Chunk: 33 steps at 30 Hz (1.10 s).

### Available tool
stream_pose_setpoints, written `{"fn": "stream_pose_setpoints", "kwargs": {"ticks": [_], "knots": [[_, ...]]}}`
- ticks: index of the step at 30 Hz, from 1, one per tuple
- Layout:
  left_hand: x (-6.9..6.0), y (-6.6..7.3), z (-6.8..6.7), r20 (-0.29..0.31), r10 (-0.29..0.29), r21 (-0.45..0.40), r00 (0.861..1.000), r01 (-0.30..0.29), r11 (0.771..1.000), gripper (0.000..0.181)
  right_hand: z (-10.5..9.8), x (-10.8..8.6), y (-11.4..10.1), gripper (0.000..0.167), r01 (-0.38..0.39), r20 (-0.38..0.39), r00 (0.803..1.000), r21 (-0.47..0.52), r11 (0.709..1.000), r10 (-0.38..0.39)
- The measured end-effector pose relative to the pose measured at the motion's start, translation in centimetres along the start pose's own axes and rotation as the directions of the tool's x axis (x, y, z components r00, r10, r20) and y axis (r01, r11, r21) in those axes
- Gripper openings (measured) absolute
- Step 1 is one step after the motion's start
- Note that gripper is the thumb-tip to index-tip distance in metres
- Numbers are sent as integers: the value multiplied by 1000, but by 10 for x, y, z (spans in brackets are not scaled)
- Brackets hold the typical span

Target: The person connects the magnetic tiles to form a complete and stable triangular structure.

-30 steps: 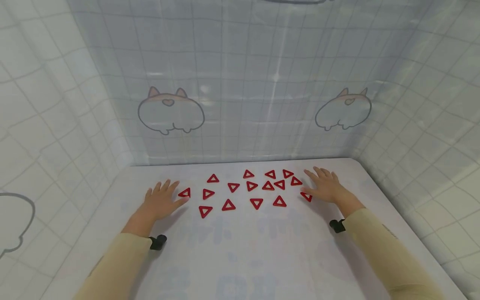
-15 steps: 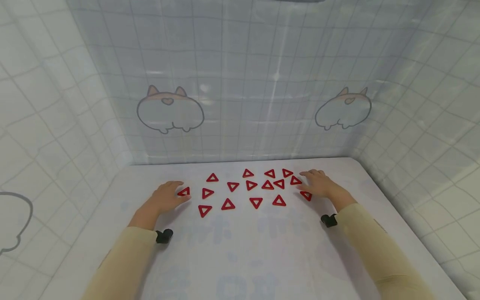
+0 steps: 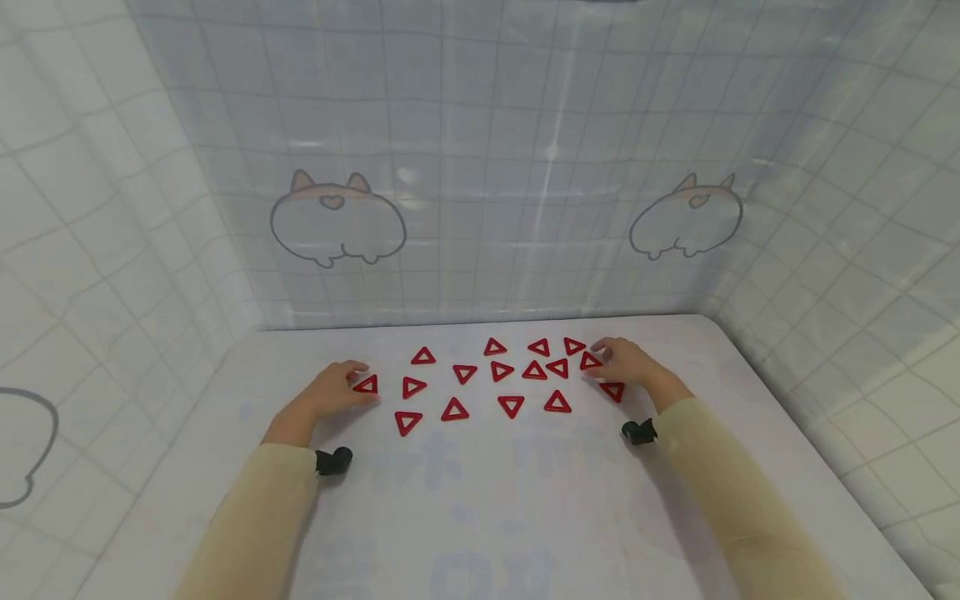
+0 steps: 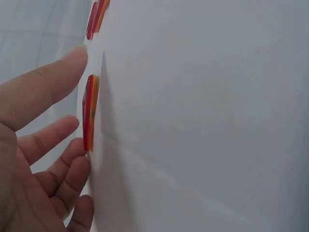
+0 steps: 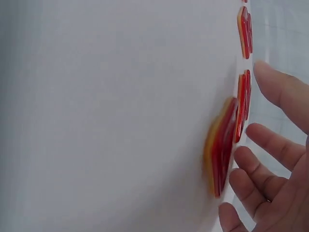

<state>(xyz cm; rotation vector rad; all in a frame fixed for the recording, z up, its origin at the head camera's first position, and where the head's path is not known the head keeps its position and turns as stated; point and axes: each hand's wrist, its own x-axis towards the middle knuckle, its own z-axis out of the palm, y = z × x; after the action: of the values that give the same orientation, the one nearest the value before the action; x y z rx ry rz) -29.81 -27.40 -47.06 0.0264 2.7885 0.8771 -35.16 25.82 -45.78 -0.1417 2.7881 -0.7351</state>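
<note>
Both forearms, in pale yellow sleeves (image 3: 251,508), reach forward from the near side of the white desk (image 3: 480,492). Left hand (image 3: 330,393): palm facing inward, fingers softly bent; thumb and forefinger parted either side of the leftmost glossy red hollow triangle with an orange edge (image 3: 376,384). Grip spread, not pinched on it. Right hand (image 3: 630,365): mirrors this, thumb and forefinger apart about the red hollow triangle beside it (image 3: 591,366); grip likewise unclosed. A further red hollow triangle (image 3: 612,386) lies just nearer the body, below that thumb. The other red hollow triangles (image 3: 512,397) lie flat between the hands, pointing various ways, in loose rows toward the back wall (image 3: 480,275).

Hard to make out: sleeves run out of sight at the bottom. From overhead the lower fingers are masked by each hand; the wrist views show them loosely curved. There the triangles stand edge-on, so fingertip contact cannot be told on either side. The closest piece at the right wrist is blurred; pieces at the top of both wrist views are cut off. Faint printing on the desk: illegible.
</note>
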Motion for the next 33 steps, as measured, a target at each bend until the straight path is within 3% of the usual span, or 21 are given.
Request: {"fn": "stream_pose_setpoints", "kwargs": {"ticks": [10,20,33], "knots": [[6,-6,1,5,-17,-104,1000,17,994,61,7,18,2,59,-75,41,997,102,992,71],[1,-1,3,-27,-28,-72,999,26,997,55,9,21,2,52,-110,49,993,120,987,105],[4,1,1,19,-59,-85,998,61,995,51,8,19,3,51,-132,42,991,157,979,127]]}}
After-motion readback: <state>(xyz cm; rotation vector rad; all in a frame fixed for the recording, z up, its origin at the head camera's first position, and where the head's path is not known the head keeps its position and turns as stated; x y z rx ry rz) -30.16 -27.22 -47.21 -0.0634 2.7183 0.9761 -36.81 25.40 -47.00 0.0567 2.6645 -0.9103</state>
